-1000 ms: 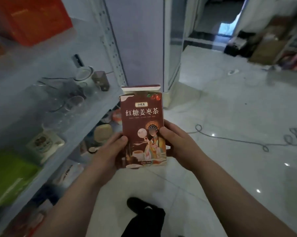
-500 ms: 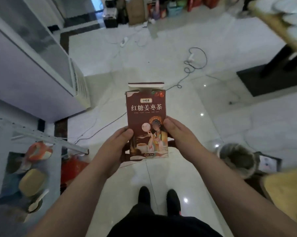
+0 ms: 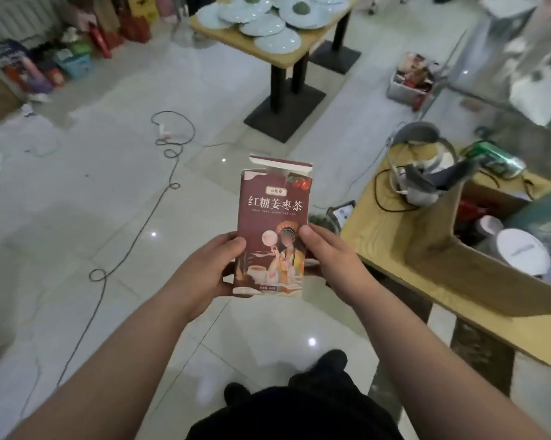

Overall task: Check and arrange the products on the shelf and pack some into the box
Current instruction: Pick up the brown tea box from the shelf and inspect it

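With left hand (image 3: pixel 209 274) and right hand (image 3: pixel 331 262), grips the tea box (image 3: pixel 272 211) by its side edges, thumbs pressed on the printed front. Holds it upright over the tiled floor (image 3: pixel 109 201), top flap raised, near a wooden table (image 3: pixel 379 223) at right carrying an open cardboard box (image 3: pixel 452 265).

"红糖姜枣茶" in pale characters across the dark-red tea box (image 3: pixel 272 223) front

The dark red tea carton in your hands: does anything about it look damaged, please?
The dark red cardboard tea carton, gripped by the left hand and right hand, has its top flap standing open above an uneven, torn-looking front edge, so it appears unsealed.
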